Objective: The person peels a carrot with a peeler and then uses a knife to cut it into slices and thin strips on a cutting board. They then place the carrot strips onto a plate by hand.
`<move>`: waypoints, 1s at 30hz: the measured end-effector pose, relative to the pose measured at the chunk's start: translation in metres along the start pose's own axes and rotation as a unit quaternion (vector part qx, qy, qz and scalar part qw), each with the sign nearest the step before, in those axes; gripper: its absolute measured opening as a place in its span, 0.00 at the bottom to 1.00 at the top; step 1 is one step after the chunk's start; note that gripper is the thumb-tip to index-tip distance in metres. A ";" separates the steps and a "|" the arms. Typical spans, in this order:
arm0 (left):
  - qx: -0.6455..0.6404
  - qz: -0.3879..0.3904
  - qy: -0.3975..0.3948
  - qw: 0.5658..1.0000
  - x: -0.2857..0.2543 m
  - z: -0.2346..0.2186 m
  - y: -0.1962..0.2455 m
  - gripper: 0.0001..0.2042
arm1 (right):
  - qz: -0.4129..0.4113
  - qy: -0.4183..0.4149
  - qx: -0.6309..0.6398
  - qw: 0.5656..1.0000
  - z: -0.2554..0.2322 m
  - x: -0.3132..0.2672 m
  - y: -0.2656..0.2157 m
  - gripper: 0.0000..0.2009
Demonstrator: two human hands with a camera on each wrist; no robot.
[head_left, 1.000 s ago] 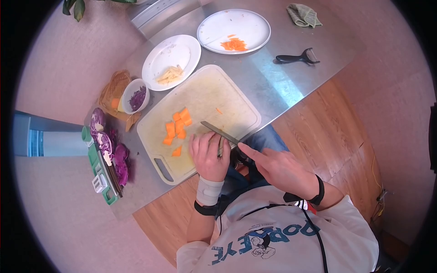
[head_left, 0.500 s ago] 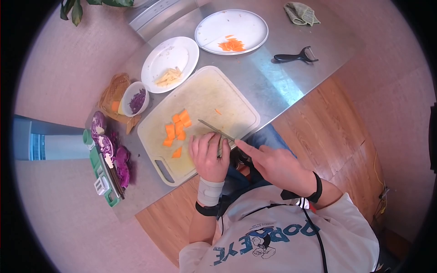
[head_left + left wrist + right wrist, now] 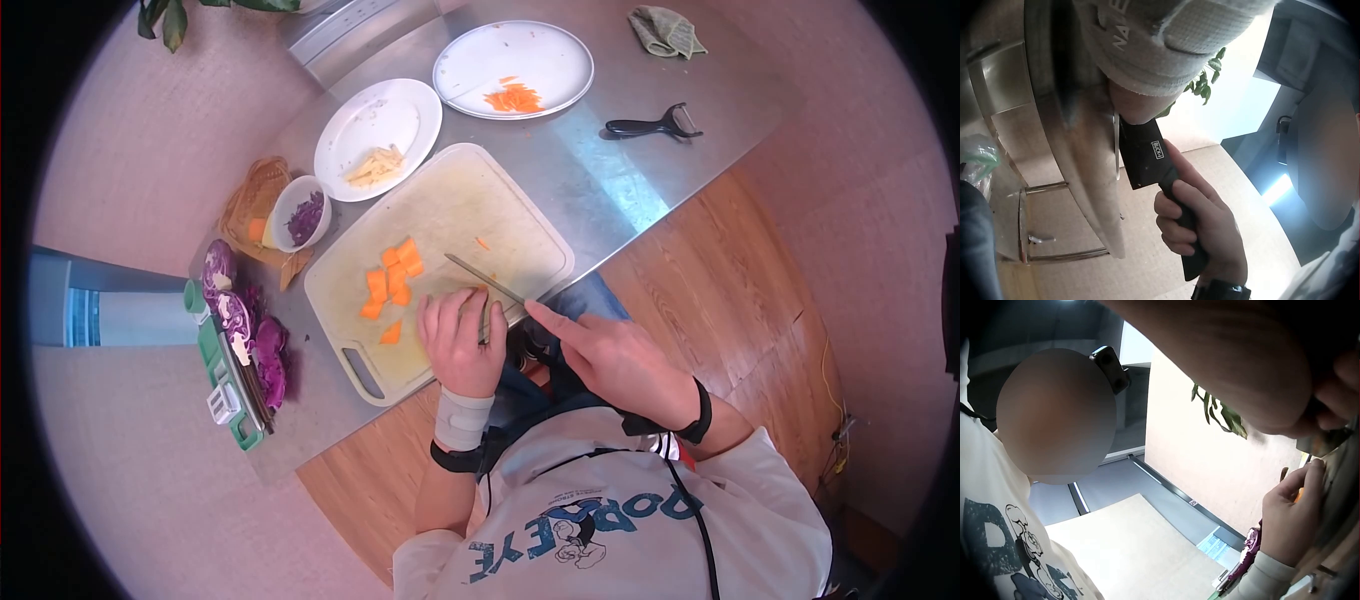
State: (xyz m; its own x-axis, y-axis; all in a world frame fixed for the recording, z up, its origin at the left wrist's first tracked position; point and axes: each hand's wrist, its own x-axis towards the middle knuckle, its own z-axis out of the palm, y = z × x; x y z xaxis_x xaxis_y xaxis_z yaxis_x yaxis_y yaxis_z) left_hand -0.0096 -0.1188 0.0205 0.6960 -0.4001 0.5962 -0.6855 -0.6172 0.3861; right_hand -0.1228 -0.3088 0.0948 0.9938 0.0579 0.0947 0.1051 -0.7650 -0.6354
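Note:
In the head view my left hand (image 3: pixel 460 345) rests on the near edge of the pale cutting board (image 3: pixel 470 200), fingers bent down. Orange, apparently a carrot piece (image 3: pixel 1299 495), shows at its fingers in the right wrist view; the hand hides most of it. My right hand (image 3: pixel 625 365) grips a black-handled kitchen knife (image 3: pixel 1141 153), its index finger stretched along the blade. The broad dark blade stands beside the left fingertips, edge toward the board. Several carrot chunks (image 3: pixel 375 287) lie left of the hands, with a thin orange sliver (image 3: pixel 482 243) beyond the blade.
Behind the board stand a plate with pale strips (image 3: pixel 375 167) and a plate with orange shreds (image 3: pixel 515 98). A bowl of shredded purple cabbage (image 3: pixel 304 218), a wicker basket (image 3: pixel 250 200), cut cabbage (image 3: pixel 270 360) and a green-framed slicer (image 3: pixel 215 370) lie left. A peeler (image 3: pixel 645 126) and cloth (image 3: pixel 665 32) lie right.
The knife and right hand have shifted slightly back and forth beside the left hand, the blade now a little farther from the body. The left hand and carrot chunks stay in place.

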 end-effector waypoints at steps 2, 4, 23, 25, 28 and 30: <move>-0.004 0.001 0.000 1.000 0.000 0.000 0.000 0.11 | -0.001 -0.002 -0.001 1.000 -0.001 -0.001 0.000 0.33; -0.003 0.002 0.000 1.000 0.000 0.000 -0.001 0.11 | -0.003 -0.003 -0.002 1.000 -0.001 -0.003 -0.001 0.33; 0.000 0.003 0.009 1.000 -0.002 0.001 -0.002 0.11 | 0.015 -0.027 -0.005 0.999 -0.006 -0.016 -0.010 0.35; 0.000 0.003 0.008 1.000 -0.002 0.002 -0.002 0.11 | 0.017 -0.028 -0.002 0.999 -0.005 -0.016 -0.009 0.35; 0.000 0.003 0.008 1.000 -0.002 0.002 -0.002 0.10 | 0.020 -0.029 0.003 0.999 -0.005 -0.016 -0.009 0.35; 0.000 0.003 0.008 1.000 -0.002 0.002 -0.002 0.10 | 0.021 -0.033 0.003 0.999 -0.006 -0.016 -0.009 0.35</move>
State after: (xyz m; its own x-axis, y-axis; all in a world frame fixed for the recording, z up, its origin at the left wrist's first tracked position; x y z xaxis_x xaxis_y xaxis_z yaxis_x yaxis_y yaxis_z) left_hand -0.0093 -0.1183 0.0173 0.6885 -0.3933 0.6094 -0.6895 -0.6154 0.3818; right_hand -0.1396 -0.3063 0.1034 0.9975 0.0680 0.0170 0.0630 -0.7641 -0.6421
